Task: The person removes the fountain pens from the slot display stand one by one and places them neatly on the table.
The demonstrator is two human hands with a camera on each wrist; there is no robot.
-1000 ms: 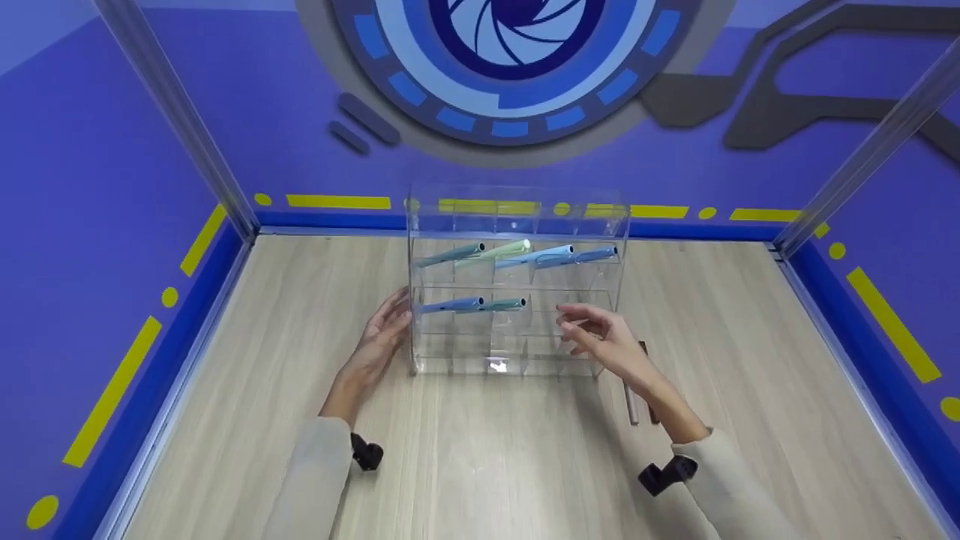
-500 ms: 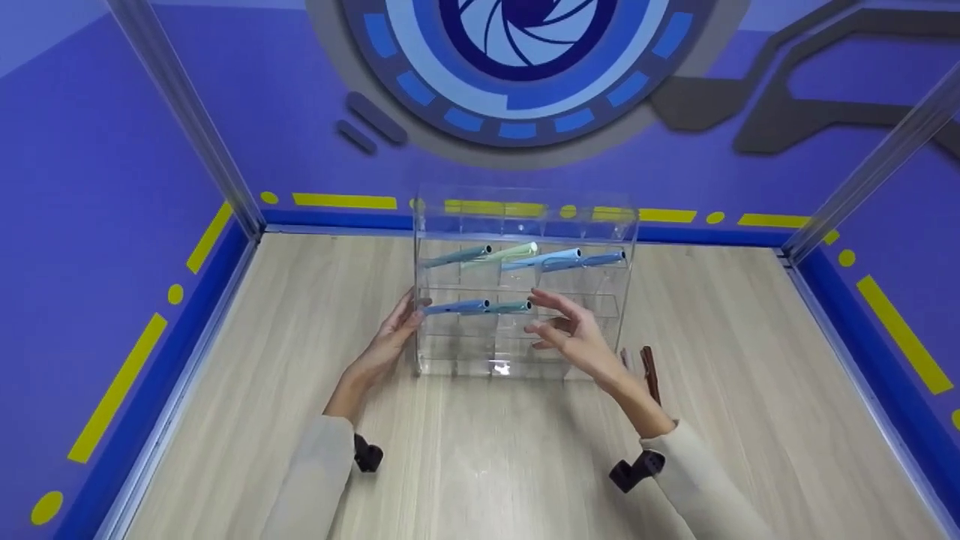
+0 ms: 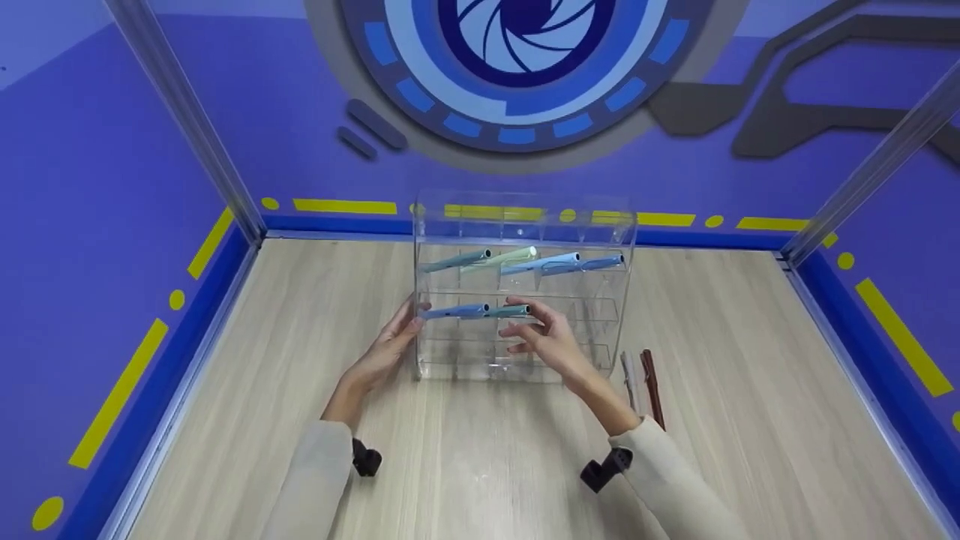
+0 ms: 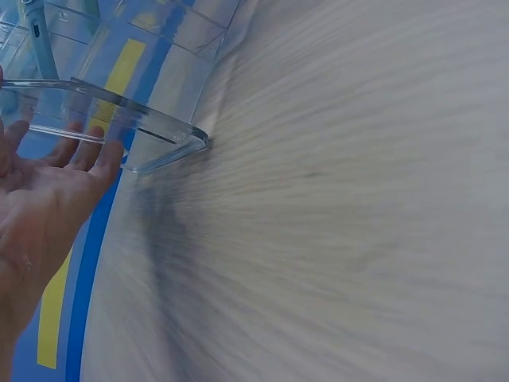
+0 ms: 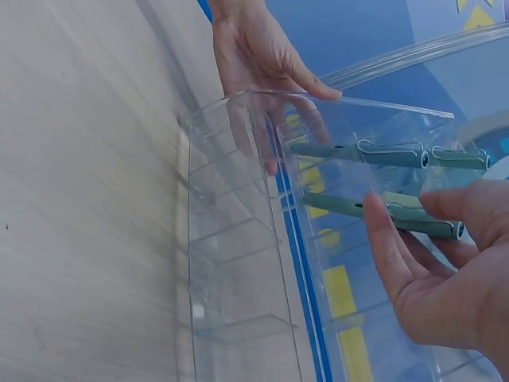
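A clear acrylic organizer [image 3: 600, 225] stands on the wooden table, with several pens in its top row [image 3: 525, 261]. Its middle row holds a blue pen [image 3: 454, 311] and a teal pen [image 3: 506, 310]. My left hand [image 3: 409, 322] lies flat against the organizer's left wall, fingers straight, as the left wrist view shows [image 4: 71, 159]. My right hand [image 3: 514, 319] is at the front of the middle row. In the right wrist view its thumb and forefinger [image 5: 406, 215] sit on either side of the teal pen's [image 5: 350, 207] end, with a gap left between them.
Two loose pens, one pale [image 3: 630, 375] and one dark brown [image 3: 652, 379], lie on the table just right of the organizer. Blue walls with metal posts close in the table on three sides. The organizer's bottom row [image 3: 517, 360] holds nothing.
My right hand has moved left from the organizer's right side to the teal pen's end. My left hand stays on the left wall. The two loose pens are now uncovered.
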